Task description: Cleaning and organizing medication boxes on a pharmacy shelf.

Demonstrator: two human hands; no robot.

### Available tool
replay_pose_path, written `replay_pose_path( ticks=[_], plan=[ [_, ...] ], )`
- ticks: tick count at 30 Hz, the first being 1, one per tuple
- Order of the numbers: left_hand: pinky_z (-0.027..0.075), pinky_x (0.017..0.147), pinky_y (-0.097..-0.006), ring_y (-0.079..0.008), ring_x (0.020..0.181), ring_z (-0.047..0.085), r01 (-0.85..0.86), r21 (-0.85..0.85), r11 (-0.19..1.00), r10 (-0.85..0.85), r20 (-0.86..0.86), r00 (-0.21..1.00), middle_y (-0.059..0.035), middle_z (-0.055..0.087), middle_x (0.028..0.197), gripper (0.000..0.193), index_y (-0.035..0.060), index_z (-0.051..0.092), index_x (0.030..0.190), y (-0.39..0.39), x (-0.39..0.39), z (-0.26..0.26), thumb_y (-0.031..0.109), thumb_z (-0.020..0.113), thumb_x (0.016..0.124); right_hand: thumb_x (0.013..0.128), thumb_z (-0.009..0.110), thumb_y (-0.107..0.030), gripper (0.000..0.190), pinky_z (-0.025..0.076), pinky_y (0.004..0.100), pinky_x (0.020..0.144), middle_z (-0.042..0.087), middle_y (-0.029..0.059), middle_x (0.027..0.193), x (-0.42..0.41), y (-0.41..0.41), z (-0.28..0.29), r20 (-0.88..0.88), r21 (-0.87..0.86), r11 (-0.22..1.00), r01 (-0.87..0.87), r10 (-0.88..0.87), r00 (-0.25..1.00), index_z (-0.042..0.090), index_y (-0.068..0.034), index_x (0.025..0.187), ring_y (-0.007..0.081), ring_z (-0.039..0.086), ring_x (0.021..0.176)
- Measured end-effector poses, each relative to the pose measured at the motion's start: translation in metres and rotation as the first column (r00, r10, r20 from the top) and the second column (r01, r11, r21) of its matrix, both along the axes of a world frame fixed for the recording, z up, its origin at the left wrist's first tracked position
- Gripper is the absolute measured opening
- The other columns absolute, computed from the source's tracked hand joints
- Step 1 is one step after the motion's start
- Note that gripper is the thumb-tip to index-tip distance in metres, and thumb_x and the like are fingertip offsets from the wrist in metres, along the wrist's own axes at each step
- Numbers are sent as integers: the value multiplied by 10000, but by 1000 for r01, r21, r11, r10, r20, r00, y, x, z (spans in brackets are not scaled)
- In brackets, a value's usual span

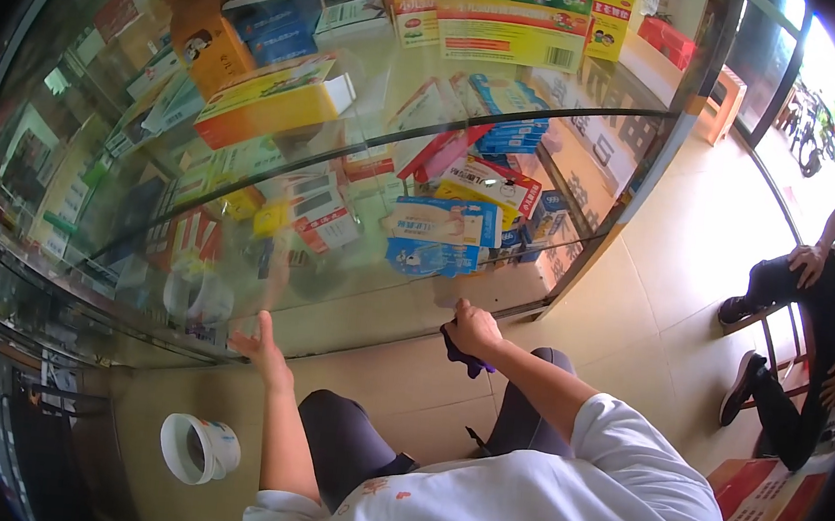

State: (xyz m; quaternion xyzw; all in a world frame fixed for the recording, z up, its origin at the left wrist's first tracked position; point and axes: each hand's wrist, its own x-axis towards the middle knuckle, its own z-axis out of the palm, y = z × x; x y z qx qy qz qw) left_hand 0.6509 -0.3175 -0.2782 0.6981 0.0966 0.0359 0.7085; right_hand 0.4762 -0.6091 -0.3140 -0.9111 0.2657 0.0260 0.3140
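Note:
My right hand [476,329] is closed around a crumpled purple cloth [469,363] at the lower front edge of a glass display cabinet [357,336]. My left hand [263,355] is raised with its fingers apart, holding nothing. It is close to the cabinet's front glass; whether it touches the pane, I cannot tell. Behind the glass, shelves carry packaged boxes, among them blue cartons [436,258], a red-and-white carton [327,220], and a tilted yellow-and-orange box [274,105]. Larger yellow-green boxes [512,25] stand higher up.
A white plastic bucket [199,450] stands on the tiled floor to my left. At the right sits another person [798,297] in dark trousers. A red-and-white carton [764,497] is at lower right, and a glass door [764,64] stands beyond.

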Motion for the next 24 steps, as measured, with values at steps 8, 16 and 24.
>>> replay_pose_path(
  ticks=[8, 16, 24],
  plan=[
    [140, 1129, -416, -290, 1396, 100, -29, 20, 999, 28, 17, 999, -161, -92, 1511, 1255, -2, -192, 1410, 20, 11, -1, 551, 705, 728, 799, 523, -170, 352, 496, 457, 772, 631, 276, 874, 6, 13, 5, -7, 31, 996, -89, 90, 996, 456, 79, 1039, 411, 622, 871],
    [96, 1135, -428, -292, 1400, 80, 41, 63, 997, -41, -2, 999, -164, -34, 1512, 1261, -5, -195, 1406, 48, 33, -5, 590, 683, 724, 794, 481, -89, 286, 497, 463, 759, 629, 277, 878, 21, 20, 14, -26, 121, 984, -130, 134, 991, 445, 83, 1020, 417, 622, 858],
    [126, 1128, -420, -334, 1387, 123, 68, 47, 997, -66, -60, 996, -194, 61, 1495, 1167, -9, -61, 1437, 53, 28, 9, 585, 669, 746, 782, 505, -40, 279, 511, 432, 733, 628, 271, 901, 29, 32, 10, -24, 182, 973, -143, 150, 988, 439, 80, 1025, 388, 636, 854]
  ],
)
